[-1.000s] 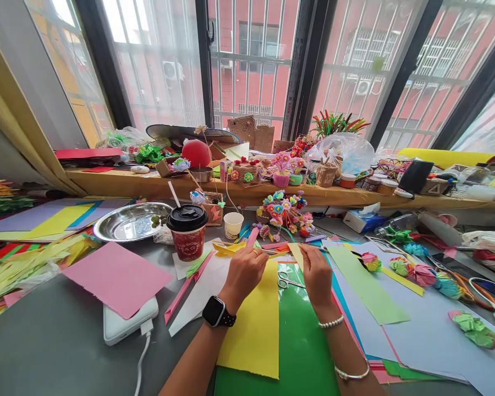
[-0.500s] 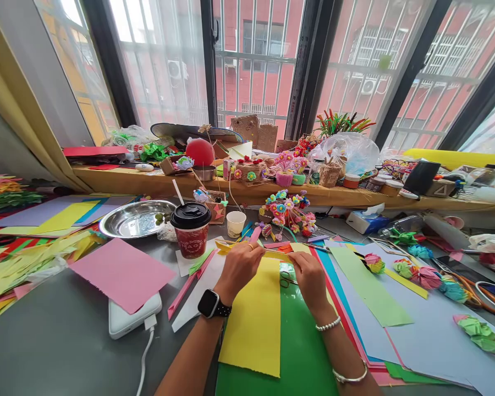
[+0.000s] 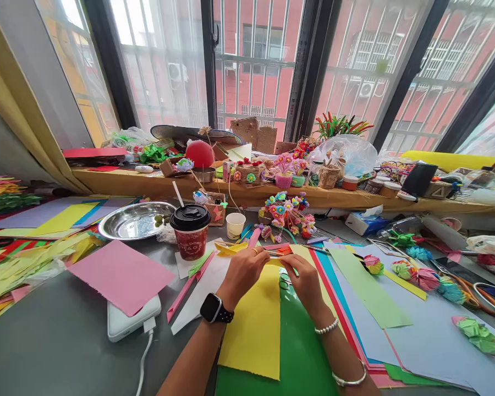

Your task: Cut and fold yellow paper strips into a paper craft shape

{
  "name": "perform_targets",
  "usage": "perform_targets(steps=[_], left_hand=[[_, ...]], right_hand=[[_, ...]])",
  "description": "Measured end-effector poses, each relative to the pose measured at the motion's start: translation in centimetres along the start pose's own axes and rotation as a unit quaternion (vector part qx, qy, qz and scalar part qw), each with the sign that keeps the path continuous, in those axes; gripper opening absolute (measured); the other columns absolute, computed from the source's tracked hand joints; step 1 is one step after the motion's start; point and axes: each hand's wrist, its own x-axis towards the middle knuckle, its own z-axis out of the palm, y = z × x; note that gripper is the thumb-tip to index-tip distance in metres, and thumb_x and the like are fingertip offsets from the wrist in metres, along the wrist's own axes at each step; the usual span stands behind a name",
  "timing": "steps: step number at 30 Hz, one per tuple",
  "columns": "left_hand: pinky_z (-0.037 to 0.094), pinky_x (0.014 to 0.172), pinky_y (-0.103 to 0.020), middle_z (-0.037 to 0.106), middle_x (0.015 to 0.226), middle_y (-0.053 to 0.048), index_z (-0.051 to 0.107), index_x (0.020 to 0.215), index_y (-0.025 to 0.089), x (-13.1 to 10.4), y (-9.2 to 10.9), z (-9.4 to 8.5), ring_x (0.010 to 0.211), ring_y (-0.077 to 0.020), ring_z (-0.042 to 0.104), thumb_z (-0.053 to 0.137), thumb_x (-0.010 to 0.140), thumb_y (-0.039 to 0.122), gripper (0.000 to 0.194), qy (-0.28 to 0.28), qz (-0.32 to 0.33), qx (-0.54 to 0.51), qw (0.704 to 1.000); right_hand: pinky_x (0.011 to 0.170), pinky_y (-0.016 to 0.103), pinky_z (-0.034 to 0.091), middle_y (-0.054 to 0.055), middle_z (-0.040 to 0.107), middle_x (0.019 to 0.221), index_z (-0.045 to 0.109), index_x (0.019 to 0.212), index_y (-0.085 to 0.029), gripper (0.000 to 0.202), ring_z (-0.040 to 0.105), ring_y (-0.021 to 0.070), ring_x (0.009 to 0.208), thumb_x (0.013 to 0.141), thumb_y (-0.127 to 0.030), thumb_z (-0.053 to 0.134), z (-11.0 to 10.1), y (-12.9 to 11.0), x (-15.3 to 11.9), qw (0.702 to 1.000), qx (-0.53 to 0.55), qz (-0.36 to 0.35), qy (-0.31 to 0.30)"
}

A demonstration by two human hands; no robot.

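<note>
Currently holding a narrow yellow paper strip (image 3: 274, 263) mid-scene, above the far end of a yellow sheet (image 3: 251, 335), pinched in the closed fingers of the left hand (image 3: 242, 272) and likewise of the right hand (image 3: 304, 280). Just under the right hand, scissors (image 3: 285, 281) on a green sheet (image 3: 303, 352). Farther left, a red cup (image 3: 191, 239) and a pink sheet (image 3: 121, 275) over a white block (image 3: 132, 325). To the right, a pale green strip (image 3: 371, 289).

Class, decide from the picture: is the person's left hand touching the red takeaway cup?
Apart. The head view shows a plain gap between the left hand and the red takeaway cup, with white paper visible between them.
</note>
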Motion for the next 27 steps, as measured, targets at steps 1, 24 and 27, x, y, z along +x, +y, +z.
perform_targets(steps=[1,24,27], left_hand=[[0.037,0.056,-0.023,0.062,0.070,-0.001,0.057,0.074,0.019,0.0,-0.2,-0.2,0.064,-0.0133,0.056,0.043,0.082,0.020,0.016,-0.004,-0.005,0.006,1.000],[0.039,0.057,-0.024,0.064,0.077,-0.003,0.059,0.083,0.019,-0.2,-2.2,-1.8,0.067,-0.0159,0.058,0.044,0.080,0.012,0.017,-0.047,-0.039,0.044,0.997],[0.041,0.059,-0.024,0.063,0.082,-0.003,0.059,0.087,0.019,-0.3,-2.6,-2.3,0.071,-0.0160,0.058,0.041,0.083,0.018,0.019,-0.008,-0.083,0.028,0.996]], right_hand=[[0.069,0.029,0.048,0.006,0.066,0.081,0.062,0.084,-0.017,0.019,0.060,0.0183,0.077,0.083,-0.018,0.043,-0.1,0.4,0.0,1.000,-0.008,0.019,0.005],[0.064,0.031,0.048,0.007,0.066,0.075,0.065,0.077,-0.016,0.016,0.060,0.0200,0.071,0.078,-0.014,0.049,-0.7,0.8,0.2,0.996,-0.044,0.075,-0.028],[0.065,0.030,0.048,0.006,0.067,0.077,0.065,0.078,-0.017,0.015,0.061,0.0192,0.072,0.078,-0.015,0.049,-0.7,1.0,0.2,0.996,-0.016,0.078,-0.030]])
